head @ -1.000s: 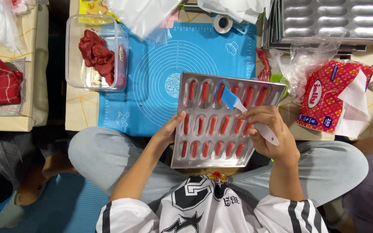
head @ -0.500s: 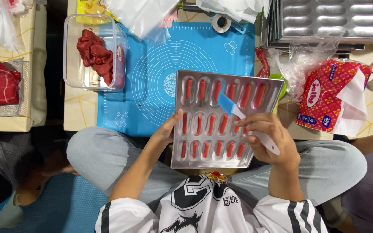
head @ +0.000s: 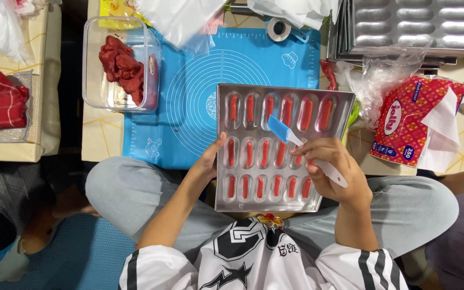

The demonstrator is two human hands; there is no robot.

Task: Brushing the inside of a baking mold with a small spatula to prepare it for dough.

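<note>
A silver metal mould tray [head: 225, 201] rests across my lap, with several oblong cavities in three rows filled with red paste. My left hand [head: 209, 160] grips the tray's left edge, thumb on the rim. In my right hand [head: 329, 171] is a small brush [head: 288, 134] with a white handle and a flat blue silicone head. The blue head lies over the upper middle cavities. My fingers hide part of the middle row on the right.
A blue baking mat [head: 189, 80] covers the low table ahead. A clear plastic box [head: 93, 70] with red paste sits at its left. Stacked metal moulds [head: 414, 24], a crumpled plastic bag [head: 382, 80] and a red tissue pack [head: 406, 121] lie to the right. A tape roll [head: 278, 29] is at the back.
The blue brush head has slid a little left and down across the tray, from the top right cavities toward the middle. My left hand keeps its hold.
</note>
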